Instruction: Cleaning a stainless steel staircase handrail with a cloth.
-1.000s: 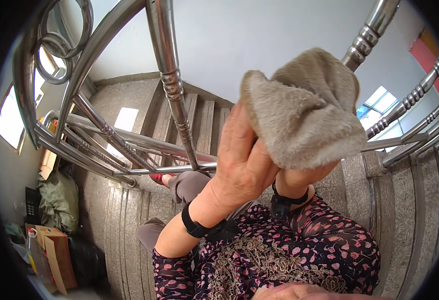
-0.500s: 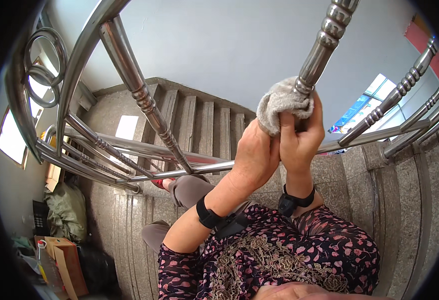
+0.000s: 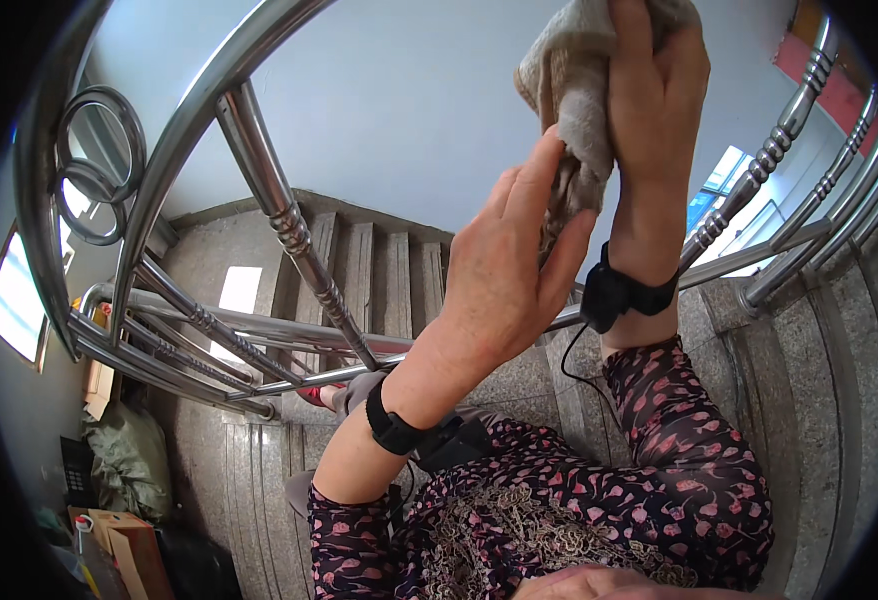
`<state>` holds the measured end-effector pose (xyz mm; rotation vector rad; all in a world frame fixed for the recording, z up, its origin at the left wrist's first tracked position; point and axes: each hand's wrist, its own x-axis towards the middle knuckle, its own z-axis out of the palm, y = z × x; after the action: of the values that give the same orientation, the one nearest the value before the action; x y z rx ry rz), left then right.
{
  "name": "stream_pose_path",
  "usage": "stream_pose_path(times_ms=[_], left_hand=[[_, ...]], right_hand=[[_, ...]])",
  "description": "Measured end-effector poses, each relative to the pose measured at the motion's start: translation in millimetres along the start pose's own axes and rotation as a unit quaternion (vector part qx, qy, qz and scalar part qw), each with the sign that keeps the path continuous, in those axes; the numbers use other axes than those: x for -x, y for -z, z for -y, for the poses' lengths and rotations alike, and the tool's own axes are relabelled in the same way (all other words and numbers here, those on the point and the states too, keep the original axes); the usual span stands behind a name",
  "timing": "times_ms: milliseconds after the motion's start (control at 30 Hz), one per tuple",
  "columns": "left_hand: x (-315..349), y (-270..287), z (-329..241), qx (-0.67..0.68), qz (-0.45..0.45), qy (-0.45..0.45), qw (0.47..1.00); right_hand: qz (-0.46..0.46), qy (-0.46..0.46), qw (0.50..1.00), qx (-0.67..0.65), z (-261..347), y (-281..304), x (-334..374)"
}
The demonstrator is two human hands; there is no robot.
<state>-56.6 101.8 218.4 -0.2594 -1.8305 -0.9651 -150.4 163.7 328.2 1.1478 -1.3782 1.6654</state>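
Note:
A greyish-white cloth (image 3: 574,75) is bunched against an upright metal baluster, which the cloth and my hands now hide. My right hand (image 3: 659,110) is closed on the cloth near the top of the view, its arm stretched up. Lower down, my left hand (image 3: 494,270) holds the cloth's dangling lower part loosely between fingers and thumb. Its fingers are fairly straight along the cloth's left side. Both wrists wear black straps with small dark devices.
Shiny metal railing (image 3: 189,100) with turned balusters (image 3: 294,235) curves around in front of me. Stone steps (image 3: 379,280) descend beyond it, and more steps (image 3: 809,400) lie at right. Lower left are a cardboard box (image 3: 134,555), a plastic bottle and a pale green sack (image 3: 129,460).
Both hands and the cloth have moved up, the right hand farther. The left hand's grip has loosened, its fingers straightening. The hands are farther apart along the cloth, which hangs longer.

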Motion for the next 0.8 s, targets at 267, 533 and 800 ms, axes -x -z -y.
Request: stream_pose_path(times_ms=[267, 533, 800], left_hand=[[-26.8, -0.3, 7.0, 0.022, -0.022, -0.052, 0.998], [13.1, -10.8, 36.7, 0.027, -0.034, 0.066, 0.997], [77.4, -6.3, 71.3, 0.016, 0.096, 0.201, 0.975]], right_hand=[[0.009, 0.015, 0.998, -0.058, 12.6, -6.9, -37.4], [-0.016, 0.055, 0.997, 0.055, -19.8, 0.5, 43.1], [0.026, 0.007, 0.999, -0.035, -73.5, 10.3, 147.8]])
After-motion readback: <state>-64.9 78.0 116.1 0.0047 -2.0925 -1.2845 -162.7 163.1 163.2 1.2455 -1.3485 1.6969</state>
